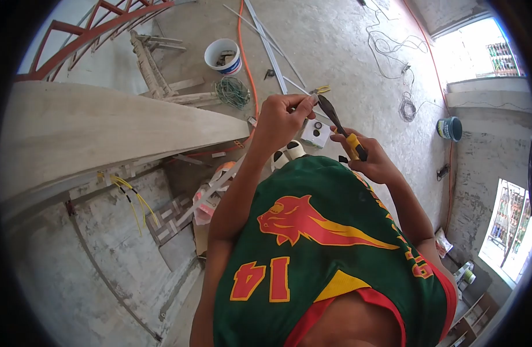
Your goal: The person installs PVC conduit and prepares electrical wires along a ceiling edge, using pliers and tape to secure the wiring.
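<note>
Pliers (339, 123): located at upper centre of the frame, right of the midline, above the floor. Long axis runs diagonally; yellow-and-black handles at lower right, dark nose pointing to upper left. The nose reaches a small pale piece (315, 99); from where I stand I cannot tell whether the jaws grip it or merely sit against it.

Right hand (371, 157): wrapped partway round the handles, grasping them, fingers curled rather than fully clenched. Left hand (287, 120): closed to a pinch, thumb and fingertips on the pale piece, which is mostly covered; its own direction cannot be made out.

Floor beyond the hands: a white box (316, 139) below the pliers in the frame, and a yellow tool (322, 89) just above the pinch. Further out, a white bucket (228, 68) and green wire (232, 92) at upper left; a blue bucket (449, 129) at right.
</note>
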`<state>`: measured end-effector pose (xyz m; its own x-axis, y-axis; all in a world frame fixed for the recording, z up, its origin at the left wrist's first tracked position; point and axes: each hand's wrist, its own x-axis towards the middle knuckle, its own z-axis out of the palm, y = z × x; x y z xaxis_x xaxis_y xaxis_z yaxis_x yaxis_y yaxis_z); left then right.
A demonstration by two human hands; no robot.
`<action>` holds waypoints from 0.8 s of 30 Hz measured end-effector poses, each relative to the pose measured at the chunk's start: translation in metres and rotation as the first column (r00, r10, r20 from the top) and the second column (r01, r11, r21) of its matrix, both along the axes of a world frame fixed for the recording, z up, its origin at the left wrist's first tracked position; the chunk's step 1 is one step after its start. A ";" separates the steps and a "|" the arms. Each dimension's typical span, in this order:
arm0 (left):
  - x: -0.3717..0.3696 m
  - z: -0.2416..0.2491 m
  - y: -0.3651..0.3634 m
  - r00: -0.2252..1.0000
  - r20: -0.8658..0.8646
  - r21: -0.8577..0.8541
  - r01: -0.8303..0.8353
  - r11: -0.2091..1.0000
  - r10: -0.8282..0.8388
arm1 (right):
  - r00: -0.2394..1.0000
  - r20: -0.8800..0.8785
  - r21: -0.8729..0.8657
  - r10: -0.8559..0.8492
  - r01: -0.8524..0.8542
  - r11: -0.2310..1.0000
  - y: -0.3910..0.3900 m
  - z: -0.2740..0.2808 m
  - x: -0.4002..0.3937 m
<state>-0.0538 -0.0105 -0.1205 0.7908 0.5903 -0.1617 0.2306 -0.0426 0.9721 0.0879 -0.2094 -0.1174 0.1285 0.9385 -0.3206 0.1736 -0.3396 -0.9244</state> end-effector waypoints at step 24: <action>0.002 -0.012 -0.001 1.000 0.005 0.095 -0.025 0.995 0.024 | 0.981 0.191 -0.079 0.021 -0.006 0.997 0.014 0.009 0.001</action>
